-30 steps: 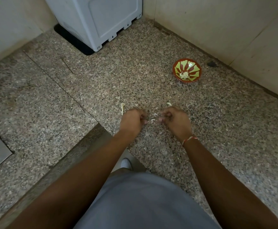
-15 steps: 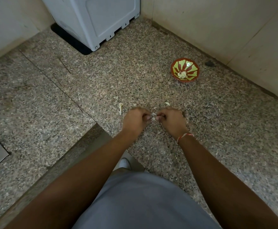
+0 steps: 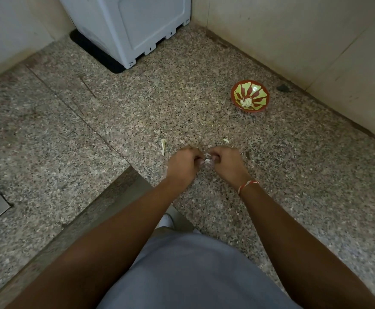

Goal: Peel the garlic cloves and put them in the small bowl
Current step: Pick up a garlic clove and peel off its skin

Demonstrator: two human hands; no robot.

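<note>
Two scraps (image 3: 163,146) beside hands, bowl (image 3: 250,96) apart

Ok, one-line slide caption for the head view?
Both hands, left hand and right hand, pinch a garlic clove over the granite counter; peeled cloves sit in the small bowl.

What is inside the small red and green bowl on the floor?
A small pile of pale peeled garlic cloves lies at the bottom of the small bowl. How many there are, and whether anything lies under them, cannot be seen.

Speckled granite counter (image 3: 204,103): small bowl (image 3: 250,96), peel scraps (image 3: 163,145).
</note>
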